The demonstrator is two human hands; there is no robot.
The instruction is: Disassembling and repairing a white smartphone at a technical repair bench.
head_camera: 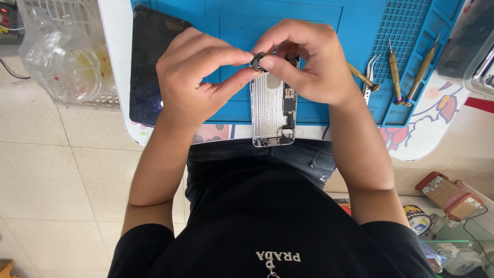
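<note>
Blue repair mat (329, 31) on a white table. Left hand (198, 77) and right hand (314, 62) both pinched shut on small black part (257, 61), held between them over opened phone (272, 110), long axis near-to-far.

A black screen panel (150, 67) is lying at the upper left of the blue work mat (360, 31). Three brass-handled screwdrivers (395, 72) and steel tweezers (369, 77) are resting at the upper right. A clear plastic bag (62, 56) is sitting in a white basket (67, 10) at far upper left.
</note>
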